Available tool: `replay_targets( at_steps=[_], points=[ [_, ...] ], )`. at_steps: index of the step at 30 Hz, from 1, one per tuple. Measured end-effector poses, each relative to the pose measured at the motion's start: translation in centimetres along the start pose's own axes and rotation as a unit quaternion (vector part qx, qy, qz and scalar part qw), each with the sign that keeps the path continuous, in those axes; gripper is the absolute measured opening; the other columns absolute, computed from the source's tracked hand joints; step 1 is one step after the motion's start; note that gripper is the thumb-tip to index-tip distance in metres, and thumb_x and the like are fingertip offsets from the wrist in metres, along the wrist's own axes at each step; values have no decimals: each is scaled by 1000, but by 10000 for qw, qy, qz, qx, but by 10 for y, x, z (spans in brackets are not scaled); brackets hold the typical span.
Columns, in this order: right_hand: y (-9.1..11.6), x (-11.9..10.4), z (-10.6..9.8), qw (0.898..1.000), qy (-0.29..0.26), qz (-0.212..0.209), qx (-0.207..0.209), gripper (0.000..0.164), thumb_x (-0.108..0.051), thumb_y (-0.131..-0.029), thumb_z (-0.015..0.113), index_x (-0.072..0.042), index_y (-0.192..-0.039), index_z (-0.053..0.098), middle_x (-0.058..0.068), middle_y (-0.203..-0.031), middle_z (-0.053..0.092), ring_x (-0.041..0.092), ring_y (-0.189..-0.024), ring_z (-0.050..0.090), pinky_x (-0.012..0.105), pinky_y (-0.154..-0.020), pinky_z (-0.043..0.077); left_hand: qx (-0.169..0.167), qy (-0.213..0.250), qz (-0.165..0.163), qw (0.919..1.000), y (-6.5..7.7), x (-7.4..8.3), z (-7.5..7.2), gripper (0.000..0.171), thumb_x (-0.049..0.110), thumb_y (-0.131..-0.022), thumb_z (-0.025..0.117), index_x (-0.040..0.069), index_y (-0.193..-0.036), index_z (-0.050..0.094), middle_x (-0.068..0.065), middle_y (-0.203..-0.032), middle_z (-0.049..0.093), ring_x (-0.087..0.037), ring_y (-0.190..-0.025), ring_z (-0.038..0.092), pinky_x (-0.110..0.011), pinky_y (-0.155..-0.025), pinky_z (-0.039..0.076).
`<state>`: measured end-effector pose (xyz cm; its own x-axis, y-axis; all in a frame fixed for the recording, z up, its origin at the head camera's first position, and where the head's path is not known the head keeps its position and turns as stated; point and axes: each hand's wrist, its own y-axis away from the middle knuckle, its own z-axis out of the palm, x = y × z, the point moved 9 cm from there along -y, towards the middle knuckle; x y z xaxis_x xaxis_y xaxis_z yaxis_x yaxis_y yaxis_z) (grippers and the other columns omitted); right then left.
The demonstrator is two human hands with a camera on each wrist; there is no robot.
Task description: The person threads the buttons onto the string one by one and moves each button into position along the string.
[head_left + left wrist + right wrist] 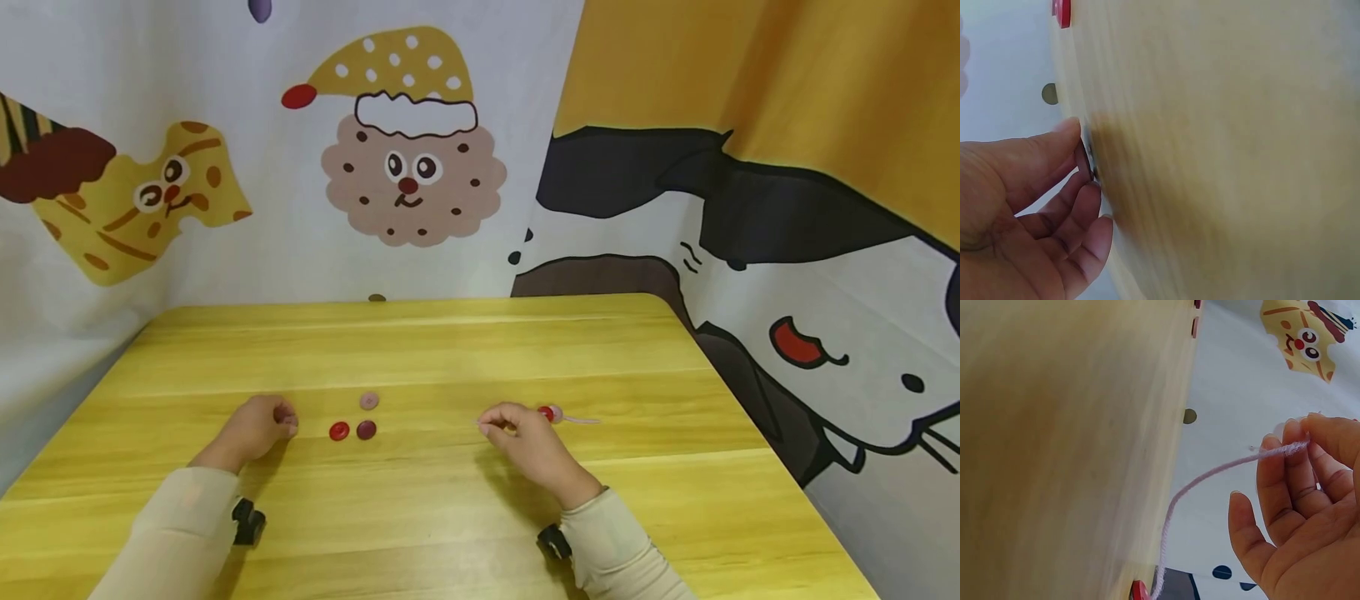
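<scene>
At the table's left side, my left hand [258,429] pinches a dark button [1083,161] edge-on between thumb and fingers, low over the wood. My right hand [528,442] pinches one end of a pale pink string [1210,470] between thumb and forefinger. From there the string droops down toward a red button [545,412] and a pink button [557,413] beside it, behind my right hand. A tail of string lies to their right. Three loose buttons rest between my hands: a bright red one [339,431], a dark red one [366,430] and a pale pink one [369,401].
The wooden table [420,517] has a straight far edge with rounded corners. Behind it and along the right hangs a cloth [247,275] with cartoon prints. A small black device [249,522] is worn at the left wrist, another [555,542] at the right.
</scene>
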<state>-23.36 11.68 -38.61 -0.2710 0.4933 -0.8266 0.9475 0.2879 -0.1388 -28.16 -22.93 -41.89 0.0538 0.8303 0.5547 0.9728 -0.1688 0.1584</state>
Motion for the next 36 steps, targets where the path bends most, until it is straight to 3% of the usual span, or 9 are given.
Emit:
replay_targets(
  at_steps=[9,16,26,32,36],
  points=[
    [0,-2,-2,10000,-13,25,6,12,-11,-95,62,-4,-102,68,7,-99,70,20,-98,61,51,-95,44,96,167,-30,9998,5,1,-4,12,4,-93,61,-7,-97,59,-17,-92,60,-26,-81,53,-41,-71,46],
    [-1,0,-4,9999,131,41,80,12,-12,-95,62,-6,-102,69,0,-98,70,19,-99,61,48,-94,45,399,473,189,9979,9,10,-10,19,7,-95,59,-10,-104,57,-23,-100,60,-32,-88,58,-38,-68,49],
    [0,-3,-8,9995,273,10,168,12,-13,-94,63,-8,-103,70,-4,-97,70,19,-99,62,48,-93,45,883,768,329,9926,7,28,-14,27,11,-97,58,-10,-114,57,-24,-110,61,-39,-98,57,-45,-76,50],
    [-1,-3,-10,9993,312,14,222,10,-12,-94,63,-9,-100,70,0,-94,71,21,-98,62,53,-102,22,1020,969,345,9895,6,43,-14,31,13,-99,56,-9,-121,55,-25,-116,59,-38,-102,56,-43,-77,50],
    [-2,-3,-11,9994,255,61,211,11,-11,-94,62,-7,-101,70,3,-96,71,22,-99,62,56,-102,22,1143,1079,385,9868,6,51,-13,33,14,-99,56,-9,-123,54,-26,-119,56,-40,-107,55,-47,-81,50]
  ],
)
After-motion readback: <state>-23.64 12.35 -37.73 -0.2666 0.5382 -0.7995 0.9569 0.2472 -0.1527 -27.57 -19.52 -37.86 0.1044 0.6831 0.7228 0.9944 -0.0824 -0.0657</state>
